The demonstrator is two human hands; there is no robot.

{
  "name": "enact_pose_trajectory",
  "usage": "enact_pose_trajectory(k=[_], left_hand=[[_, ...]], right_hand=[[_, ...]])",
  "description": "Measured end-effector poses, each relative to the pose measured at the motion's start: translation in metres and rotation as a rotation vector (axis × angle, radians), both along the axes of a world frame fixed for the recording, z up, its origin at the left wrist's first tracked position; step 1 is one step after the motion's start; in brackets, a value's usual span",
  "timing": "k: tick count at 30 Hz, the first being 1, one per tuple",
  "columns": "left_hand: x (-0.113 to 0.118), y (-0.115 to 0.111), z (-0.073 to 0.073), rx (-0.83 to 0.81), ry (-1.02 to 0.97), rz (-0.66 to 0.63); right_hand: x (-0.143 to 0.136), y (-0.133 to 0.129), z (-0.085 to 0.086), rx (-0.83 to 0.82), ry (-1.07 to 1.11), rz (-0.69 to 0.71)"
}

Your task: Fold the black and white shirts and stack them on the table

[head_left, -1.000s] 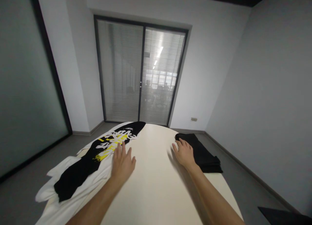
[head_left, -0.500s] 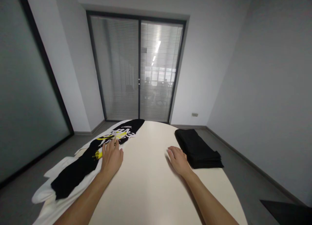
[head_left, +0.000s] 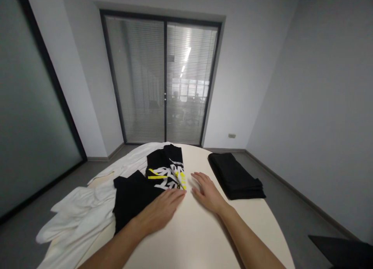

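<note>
A black T-shirt [head_left: 134, 197] with white lettering and yellow print lies rumpled on the round cream table, left of centre. My left hand [head_left: 161, 209] is closed on its near right edge, fingers pressed together and the thumb hidden. My right hand [head_left: 208, 195] hovers over or rests lightly on the tabletop just to the right, fingers apart and nothing in them. White garments [head_left: 84, 209] lie spread along the table's left side, partly beside the black T-shirt.
A folded stack of black cloth [head_left: 234, 176] sits at the table's right side. The round table [head_left: 204, 238] has its far edge near a glass partition with blinds [head_left: 140, 86]. A dark flat object [head_left: 340, 249] shows at the lower right.
My left hand has moved right and toward me, drawing the black T-shirt off the white garments toward the middle. My right hand has shifted slightly left.
</note>
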State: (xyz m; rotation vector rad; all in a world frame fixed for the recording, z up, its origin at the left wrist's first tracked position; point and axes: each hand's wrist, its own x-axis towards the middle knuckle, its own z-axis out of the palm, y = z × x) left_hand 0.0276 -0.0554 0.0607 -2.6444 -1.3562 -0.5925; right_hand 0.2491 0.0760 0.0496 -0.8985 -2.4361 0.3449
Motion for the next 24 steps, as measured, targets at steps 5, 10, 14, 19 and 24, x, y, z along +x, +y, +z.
enact_pose_trajectory(k=[5, 10, 14, 19, 24], left_hand=[[0.021, -0.013, 0.014, -0.194, -0.036, -0.154], [0.009, -0.01, 0.018, -0.156, -0.176, 0.071], [-0.006, -0.008, 0.014, -0.146, -0.106, 0.429], [-0.009, -0.006, 0.012, -0.216, 0.0, 0.612], [-0.027, 0.01, 0.004, -0.25, -0.252, 0.624]], right_hand=[[-0.005, -0.013, 0.01, -0.021, -0.152, 0.202], [-0.004, -0.013, 0.015, -0.041, -0.112, 0.185], [-0.003, -0.01, 0.017, -0.131, -0.125, -0.021], [-0.003, -0.005, 0.013, -0.056, -0.129, -0.186], [-0.006, -0.026, 0.027, 0.079, -0.144, 0.123]])
